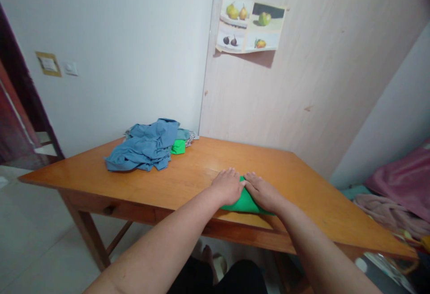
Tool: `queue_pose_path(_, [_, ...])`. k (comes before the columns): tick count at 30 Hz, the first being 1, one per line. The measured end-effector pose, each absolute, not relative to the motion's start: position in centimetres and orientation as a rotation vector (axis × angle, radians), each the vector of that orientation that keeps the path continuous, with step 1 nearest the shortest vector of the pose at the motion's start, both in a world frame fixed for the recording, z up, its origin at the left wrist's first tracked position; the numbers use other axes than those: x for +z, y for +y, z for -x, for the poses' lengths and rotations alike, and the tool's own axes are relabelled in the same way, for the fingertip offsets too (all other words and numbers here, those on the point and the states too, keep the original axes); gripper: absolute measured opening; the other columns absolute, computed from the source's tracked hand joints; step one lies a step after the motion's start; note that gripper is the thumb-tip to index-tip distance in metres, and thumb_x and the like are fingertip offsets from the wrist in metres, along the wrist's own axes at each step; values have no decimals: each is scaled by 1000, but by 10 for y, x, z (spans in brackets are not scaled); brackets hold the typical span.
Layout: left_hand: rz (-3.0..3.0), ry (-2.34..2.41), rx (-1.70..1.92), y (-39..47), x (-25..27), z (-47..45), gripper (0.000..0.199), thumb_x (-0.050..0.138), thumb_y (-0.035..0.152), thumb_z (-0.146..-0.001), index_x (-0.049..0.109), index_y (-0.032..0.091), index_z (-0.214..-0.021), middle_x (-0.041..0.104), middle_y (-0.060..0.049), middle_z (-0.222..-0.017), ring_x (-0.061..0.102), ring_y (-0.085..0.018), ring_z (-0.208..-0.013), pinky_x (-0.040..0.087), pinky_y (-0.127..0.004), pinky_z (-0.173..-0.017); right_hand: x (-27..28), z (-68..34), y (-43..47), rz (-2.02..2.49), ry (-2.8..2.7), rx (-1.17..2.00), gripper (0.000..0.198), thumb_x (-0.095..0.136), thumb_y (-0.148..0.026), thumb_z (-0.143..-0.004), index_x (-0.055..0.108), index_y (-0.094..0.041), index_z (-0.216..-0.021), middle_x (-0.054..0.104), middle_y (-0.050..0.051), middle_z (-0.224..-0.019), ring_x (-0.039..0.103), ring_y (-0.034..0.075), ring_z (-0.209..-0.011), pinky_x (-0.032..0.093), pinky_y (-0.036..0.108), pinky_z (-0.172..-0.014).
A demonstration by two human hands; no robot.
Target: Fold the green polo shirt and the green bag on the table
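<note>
A green folded cloth lies flat near the front edge of the wooden table. Pressed on its left part is my left hand, palm down with the fingers stretched out. My right hand rests the same way on its right part, fingers pointing away from me. The two thumbs nearly meet over the middle of the cloth. Much of the cloth is hidden under both hands, so I cannot tell how it is folded there.
A heap of crumpled blue clothing sits at the table's back left, with a bright green piece beside it. Walls stand behind the table, one with a fruit print. Pink fabric is piled at the right.
</note>
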State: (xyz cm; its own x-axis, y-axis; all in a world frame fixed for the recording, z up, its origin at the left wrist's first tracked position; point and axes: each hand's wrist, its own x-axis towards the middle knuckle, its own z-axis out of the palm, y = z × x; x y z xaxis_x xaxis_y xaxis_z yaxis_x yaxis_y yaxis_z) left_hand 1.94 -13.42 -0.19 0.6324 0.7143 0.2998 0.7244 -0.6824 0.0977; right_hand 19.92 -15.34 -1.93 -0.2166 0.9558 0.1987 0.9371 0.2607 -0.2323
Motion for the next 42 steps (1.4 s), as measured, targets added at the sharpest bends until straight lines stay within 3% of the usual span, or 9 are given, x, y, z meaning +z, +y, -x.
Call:
queue_pose_path(6, [2925,-1294,-525,-135,-10,-12,67,21,52,-101,42,4,-144,36,-22,-153,30,-32,-144,21,-46,-116,-25,-202,-155,1747,-2233,136,68,23,-54,-99,44,-9,-146,36,15,-154,27,25,-146,22,43,-120])
queue_pose_path(12, [2925,-1330,-535,-140,-9,-12,64,23,51,-100,44,9,-144,39,-18,-152,33,-30,-142,18,-45,-117,-26,-200,-158,1763,-2220,145,68,25,-55,-99,45,-11,-146,37,14,-154,29,25,-145,24,44,-119])
queue_pose_path(24, [2958,-1334,-464,-140,-9,-11,65,30,46,-95,40,5,-146,35,-20,-155,29,-30,-144,16,-44,-118,-25,-195,-164,1765,-2208,57,70,24,-56,-99,47,-9,-145,39,15,-153,31,26,-144,23,43,-119])
queue_pose_path(30, [3025,-1331,-570,-127,-10,0,56,34,41,-96,43,12,-143,35,-17,-155,26,-30,-145,17,-48,-117,-16,-195,-165,1802,-2228,95,68,25,-56,-99,45,-11,-146,38,15,-153,31,28,-144,26,47,-118])
queue_pose_path(34, [3053,-1472,-783,-110,-11,17,45,35,37,-96,54,15,-131,47,-16,-147,36,-30,-139,22,-49,-115,-3,-188,-165,1830,-2207,44,69,28,-59,-98,46,-13,-146,39,15,-153,31,31,-144,23,52,-118])
queue_pose_path(38, [3095,-1539,-1144,-94,-14,33,36,43,38,-94,65,16,-112,64,-14,-126,52,-29,-123,35,-38,-106,0,-177,-165,1756,-2213,27,74,26,-65,-96,44,-15,-147,36,14,-154,28,30,-145,22,50,-119])
queue_pose_path(42, [3122,-1610,-1397,-77,-15,42,29,50,38,-89,68,17,-98,71,-11,-106,57,-28,-108,42,-33,-93,-11,-170,-167,1799,-2231,30,75,24,-66,-96,43,-15,-148,39,13,-153,30,29,-144,23,49,-118])
